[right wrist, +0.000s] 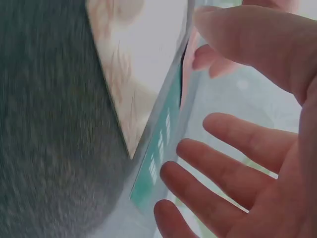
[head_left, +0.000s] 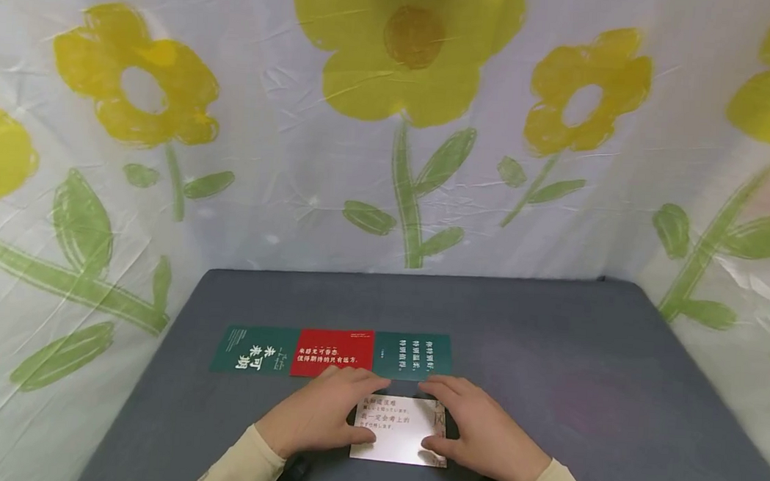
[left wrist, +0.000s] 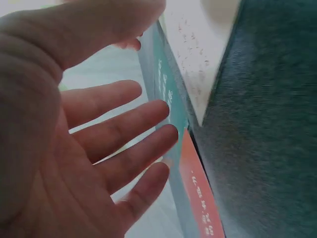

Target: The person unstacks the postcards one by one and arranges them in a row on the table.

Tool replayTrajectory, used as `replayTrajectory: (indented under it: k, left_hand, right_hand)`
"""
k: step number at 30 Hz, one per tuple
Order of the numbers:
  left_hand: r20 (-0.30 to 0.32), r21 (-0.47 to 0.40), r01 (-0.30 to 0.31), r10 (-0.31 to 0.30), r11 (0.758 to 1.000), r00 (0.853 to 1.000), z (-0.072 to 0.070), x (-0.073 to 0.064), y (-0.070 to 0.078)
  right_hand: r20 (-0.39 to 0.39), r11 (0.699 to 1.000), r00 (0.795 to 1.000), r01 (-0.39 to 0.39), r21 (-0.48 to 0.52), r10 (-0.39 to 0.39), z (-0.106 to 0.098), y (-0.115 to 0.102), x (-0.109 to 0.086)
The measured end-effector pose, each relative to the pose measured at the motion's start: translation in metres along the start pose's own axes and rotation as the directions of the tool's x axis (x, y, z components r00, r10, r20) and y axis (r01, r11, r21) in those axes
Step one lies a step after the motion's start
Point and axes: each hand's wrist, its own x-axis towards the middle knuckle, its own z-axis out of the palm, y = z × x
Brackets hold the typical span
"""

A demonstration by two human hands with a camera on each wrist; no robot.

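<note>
Left hand and right hand: grip spread, over the ends of the white card, lower centre. Red card lies between 2 green cards, higher in frame.

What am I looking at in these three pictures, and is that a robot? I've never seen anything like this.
No robot here: these are a person's own bare left hand and right hand. The wide picture comes from a camera on the person's head, looking forward and down. The two close-ups come from cameras on the wrists, one each, so they look tilted.

On the dark table lies a row of three printed cards: a green card, a red card and another green card. Nearer the person is a white card with writing. The hands are on either side of it, fingers spread; neither seems to hold anything.
</note>
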Motion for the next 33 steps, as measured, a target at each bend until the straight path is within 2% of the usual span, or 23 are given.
replayTrajectory:
  k: [3,8,18,27,33]
  left_hand:
    - [0.011,-0.006,0.023,-0.023,1.0,1.0,0.002,-0.007,-0.001]
    - [0.03,-0.024,0.043,-0.042,0.999,0.999,0.003,-0.012,0.0]
    - [0.055,0.004,0.034,-0.034,0.999,0.998,0.007,-0.012,0.001]
    - [0.062,-0.006,0.065,-0.065,0.998,0.996,0.008,-0.012,0.001]
    - [0.064,0.001,0.056,-0.056,0.998,0.996,0.008,-0.011,0.0]
  right_hand:
    - [0.0,0.999,0.999,0.032,-0.038,-0.032,0.004,-0.007,0.001]
    - [0.008,0.995,0.998,0.057,-0.087,-0.056,0.011,-0.012,0.002]
    - [0.066,0.997,0.998,0.004,-0.078,0.001,0.019,-0.012,-0.001]
    - [0.041,0.998,0.999,-0.012,-0.056,0.014,0.021,-0.01,-0.003]
    - [0.034,0.998,0.999,-0.024,-0.06,0.026,0.021,-0.009,-0.003]
